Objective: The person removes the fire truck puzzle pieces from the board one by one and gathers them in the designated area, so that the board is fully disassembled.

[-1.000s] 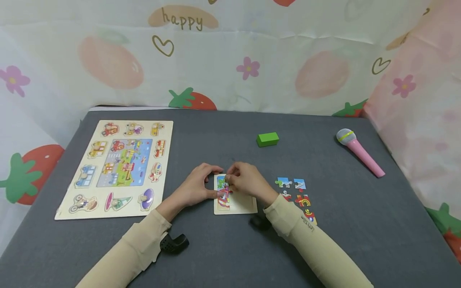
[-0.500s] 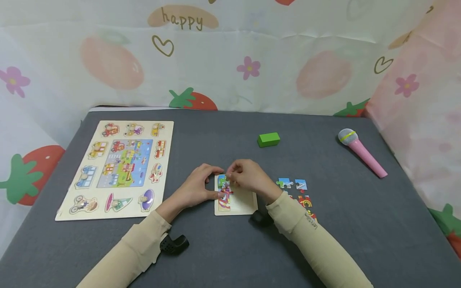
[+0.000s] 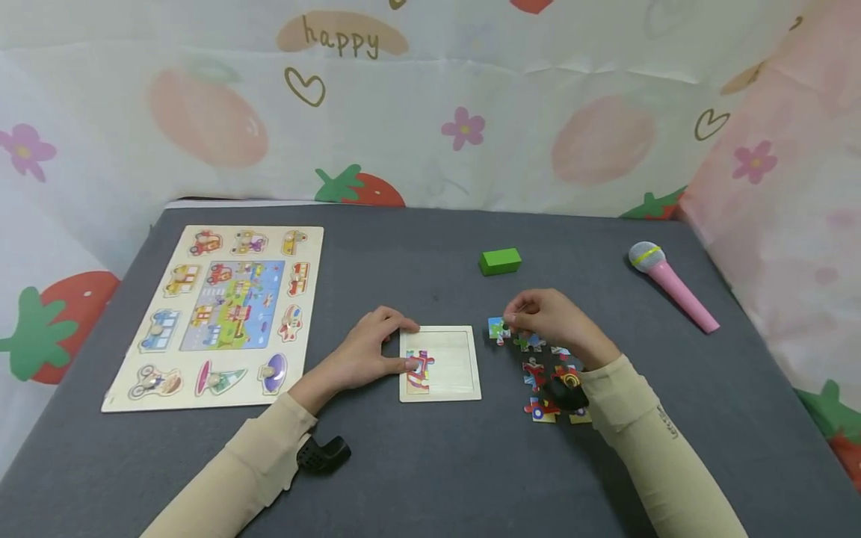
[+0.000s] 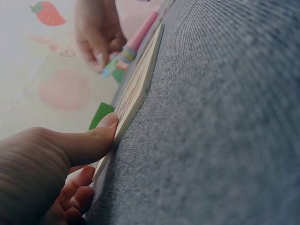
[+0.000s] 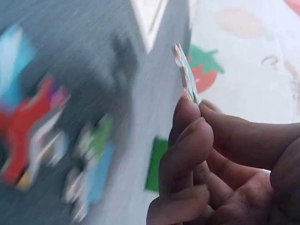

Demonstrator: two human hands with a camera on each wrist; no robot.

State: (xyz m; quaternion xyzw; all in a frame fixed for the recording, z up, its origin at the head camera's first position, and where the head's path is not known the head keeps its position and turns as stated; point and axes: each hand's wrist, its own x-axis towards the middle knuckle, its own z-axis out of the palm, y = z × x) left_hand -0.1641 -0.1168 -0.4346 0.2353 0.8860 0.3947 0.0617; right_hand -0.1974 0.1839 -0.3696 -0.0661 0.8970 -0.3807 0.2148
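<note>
A small wooden puzzle tray [image 3: 457, 362] lies flat in the middle of the dark cloth. One mostly red puzzle piece [image 3: 420, 373] sits at its lower left. My left hand [image 3: 366, 345] holds the tray by its left side, and the left wrist view shows the thumb [image 4: 96, 145] on the tray's edge. To the right, my right hand [image 3: 561, 323] pinches a blue and green puzzle piece [image 3: 497, 329] between thumb and fingertips. The right wrist view shows that piece [image 5: 186, 75] almost edge-on, raised above the cloth.
Several loose puzzle pieces [image 3: 534, 372] lie under and beside the right hand, partly hidden by the wrist camera. A large knobbed puzzle board [image 3: 252, 377] lies at left. A green block [image 3: 500, 262] and a pink toy microphone [image 3: 681, 293] lie farther back.
My right hand has lifted the blue and green puzzle piece from the tray's upper left and carried it right, beside the loose pieces. The left hand stays on the tray.
</note>
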